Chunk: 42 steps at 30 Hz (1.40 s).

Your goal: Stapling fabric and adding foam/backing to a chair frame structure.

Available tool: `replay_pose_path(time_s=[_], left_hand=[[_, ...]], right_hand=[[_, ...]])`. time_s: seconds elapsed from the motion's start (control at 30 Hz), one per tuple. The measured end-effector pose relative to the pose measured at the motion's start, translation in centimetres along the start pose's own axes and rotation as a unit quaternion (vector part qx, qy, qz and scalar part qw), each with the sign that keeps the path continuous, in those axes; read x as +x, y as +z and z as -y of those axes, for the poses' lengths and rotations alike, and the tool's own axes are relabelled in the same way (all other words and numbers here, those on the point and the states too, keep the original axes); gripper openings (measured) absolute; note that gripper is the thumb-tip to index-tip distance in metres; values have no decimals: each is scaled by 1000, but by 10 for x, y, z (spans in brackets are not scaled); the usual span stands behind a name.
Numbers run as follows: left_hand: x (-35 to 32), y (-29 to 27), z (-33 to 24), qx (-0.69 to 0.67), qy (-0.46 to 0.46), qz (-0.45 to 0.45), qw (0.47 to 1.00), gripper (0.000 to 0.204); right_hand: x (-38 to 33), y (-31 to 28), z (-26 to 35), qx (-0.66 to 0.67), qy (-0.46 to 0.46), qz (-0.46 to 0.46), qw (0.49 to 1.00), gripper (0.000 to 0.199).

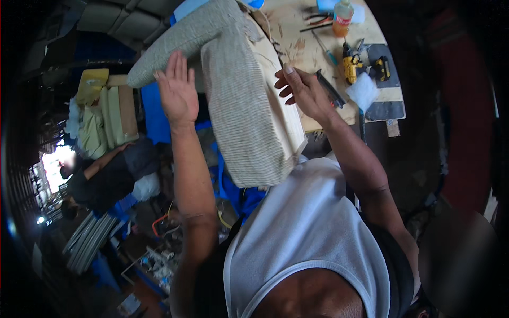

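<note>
An upholstered furniture piece (238, 111) covered in grey striped fabric stands before me, its near end close to my body. One padded section (183, 42) of it reaches out to the far left. My left hand (179, 95) is raised flat beside that section, fingers stretched, with nothing in it; whether it touches the fabric I cannot tell. On the other side, my right hand (305, 93) hovers near the pale uncovered side (283, 114) of the piece, its fingers apart and holding nothing. A dark tool (330, 89) with some red lies just beyond the right wrist.
On the wooden table (297, 32) at the right are a yellow drill (350, 63), a bottle of orange liquid (342, 18), a wad of white stuffing (363, 91) and pliers (319, 19). Another person (103, 177) is at the left, near stacked cushions (108, 114). Clutter covers the lower-left floor.
</note>
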<state>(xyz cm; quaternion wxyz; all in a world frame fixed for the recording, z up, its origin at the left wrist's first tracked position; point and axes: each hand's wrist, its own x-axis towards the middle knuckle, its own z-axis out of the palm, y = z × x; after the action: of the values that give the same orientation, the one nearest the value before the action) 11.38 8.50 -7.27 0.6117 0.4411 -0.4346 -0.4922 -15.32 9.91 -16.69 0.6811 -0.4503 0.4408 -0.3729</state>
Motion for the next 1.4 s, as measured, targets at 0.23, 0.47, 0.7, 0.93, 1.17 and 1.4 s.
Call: replay_pose_path(time_s=[0.23,0.47,0.7,0.93,1.17,1.4], left_hand=[[-32,-68,109,-42,-91,-37,994,96],[-31,-27,107,-138,-13,75,988,95],[-34,-16,95,-2,88,106,990,89],[-48,-10,70,306,160,158,925,86],[-30,-5,40,415,168,231,864,85],[13,15,43,564,180,199,781,78]], right_hand=[[-3,47,64,-305,34,-142,941,77],[5,85,73,-476,42,-254,841,67],[7,67,56,-422,-32,-250,871,54],[-1,62,45,-281,-34,-236,930,48],[7,42,16,-115,-47,-195,973,43],[6,62,21,-59,-66,-169,982,41]])
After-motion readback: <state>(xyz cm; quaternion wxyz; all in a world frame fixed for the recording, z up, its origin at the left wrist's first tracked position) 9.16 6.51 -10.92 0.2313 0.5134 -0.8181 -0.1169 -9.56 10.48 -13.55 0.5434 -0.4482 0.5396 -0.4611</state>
